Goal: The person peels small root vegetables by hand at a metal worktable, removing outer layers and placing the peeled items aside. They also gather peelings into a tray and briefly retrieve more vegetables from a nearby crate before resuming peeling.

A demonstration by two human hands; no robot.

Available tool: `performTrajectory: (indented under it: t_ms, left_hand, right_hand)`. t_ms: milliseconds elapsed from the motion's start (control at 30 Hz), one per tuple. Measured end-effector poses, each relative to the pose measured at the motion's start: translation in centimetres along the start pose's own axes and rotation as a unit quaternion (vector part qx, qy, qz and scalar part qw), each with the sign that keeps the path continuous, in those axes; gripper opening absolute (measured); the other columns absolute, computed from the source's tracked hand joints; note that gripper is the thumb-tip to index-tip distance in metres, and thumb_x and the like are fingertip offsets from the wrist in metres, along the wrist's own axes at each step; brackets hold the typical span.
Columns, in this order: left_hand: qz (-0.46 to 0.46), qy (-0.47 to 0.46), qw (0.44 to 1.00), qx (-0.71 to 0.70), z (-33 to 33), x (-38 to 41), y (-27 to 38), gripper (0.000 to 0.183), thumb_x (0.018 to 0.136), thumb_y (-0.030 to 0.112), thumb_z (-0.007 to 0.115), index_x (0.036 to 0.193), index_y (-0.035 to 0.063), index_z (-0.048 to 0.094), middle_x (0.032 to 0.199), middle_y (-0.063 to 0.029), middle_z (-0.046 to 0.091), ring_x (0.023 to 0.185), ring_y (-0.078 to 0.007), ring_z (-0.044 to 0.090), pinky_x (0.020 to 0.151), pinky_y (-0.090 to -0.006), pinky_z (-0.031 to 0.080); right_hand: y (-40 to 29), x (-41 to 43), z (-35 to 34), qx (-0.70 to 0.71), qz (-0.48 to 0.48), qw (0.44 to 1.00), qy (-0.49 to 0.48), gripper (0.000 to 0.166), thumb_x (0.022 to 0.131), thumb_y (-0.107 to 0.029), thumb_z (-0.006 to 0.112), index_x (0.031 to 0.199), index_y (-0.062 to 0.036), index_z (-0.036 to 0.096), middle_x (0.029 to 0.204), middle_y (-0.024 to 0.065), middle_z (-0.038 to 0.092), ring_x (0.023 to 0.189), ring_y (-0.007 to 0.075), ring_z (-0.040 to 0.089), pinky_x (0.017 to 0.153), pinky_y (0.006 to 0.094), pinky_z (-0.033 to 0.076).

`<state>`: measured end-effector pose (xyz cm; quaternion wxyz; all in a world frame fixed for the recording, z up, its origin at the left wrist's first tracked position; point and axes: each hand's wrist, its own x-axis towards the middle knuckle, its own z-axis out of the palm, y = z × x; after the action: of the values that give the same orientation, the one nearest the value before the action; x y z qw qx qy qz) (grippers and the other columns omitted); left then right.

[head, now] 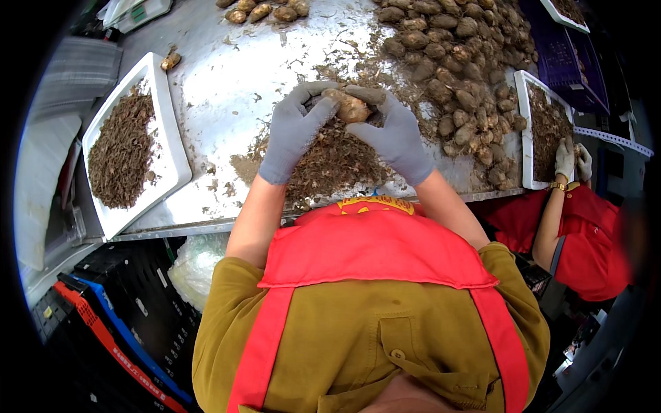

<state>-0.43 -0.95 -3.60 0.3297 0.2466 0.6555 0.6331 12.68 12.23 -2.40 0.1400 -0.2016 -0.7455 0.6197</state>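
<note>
Between my two gloved hands is a brown taro corm [349,105], its surface partly bare and pale. My left hand [299,129], in a grey knit glove, grips the corm's left end with thumb and fingers. On its other end my right hand [390,129], gloved the same way, has its fingers at the top and its thumb below. Under both hands lies a heap of brown fibrous peelings [335,165] on the metal table [232,108]. To the right, a large pile of unpeeled taro corms [459,67] covers the tabletop.
A white foam tray [178,155] of peelings lies at left, with one corm [170,61] beside it. Several corms [261,11] sit at the far edge. At right, a co-worker's gloved hands [572,157] are over another foam tray [526,129], near a purple crate [573,67].
</note>
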Motion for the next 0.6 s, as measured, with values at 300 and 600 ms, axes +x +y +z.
performTrajectory:
  t_ms: [300, 600]
  left_hand:
    - [0.041, -0.032, 0.997, -0.058, 0.1, -0.5, 0.4, 0.039, 0.086, 0.009, 0.061, 0.123, -0.0038, 0.058, 0.116, -0.0111, 0.063, 0.107, -0.0166, 0.058, 0.096, -0.0303, 0.046]
    - [0.042, -0.029, 0.997, -0.062, 1.0, -0.6, 0.8, 0.039, 0.087, 0.004, 0.061, 0.126, -0.0035, 0.058, 0.118, -0.0096, 0.063, 0.106, -0.0142, 0.059, 0.094, -0.0274, 0.047]
  right_hand:
    - [-0.3, 0.5, -0.6, -0.015, -0.007, 1.000, -0.013, 0.050, 0.079, -0.013, 0.074, 0.126, -0.0023, 0.059, 0.111, 0.0096, 0.067, 0.097, 0.0120, 0.063, 0.087, 0.0264, 0.050]
    - [-0.4, 0.6, -1.1, -0.007, -0.017, 1.000, 0.012, 0.051, 0.079, -0.012, 0.074, 0.126, -0.0013, 0.059, 0.110, 0.0092, 0.068, 0.098, 0.0112, 0.062, 0.087, 0.0265, 0.049]
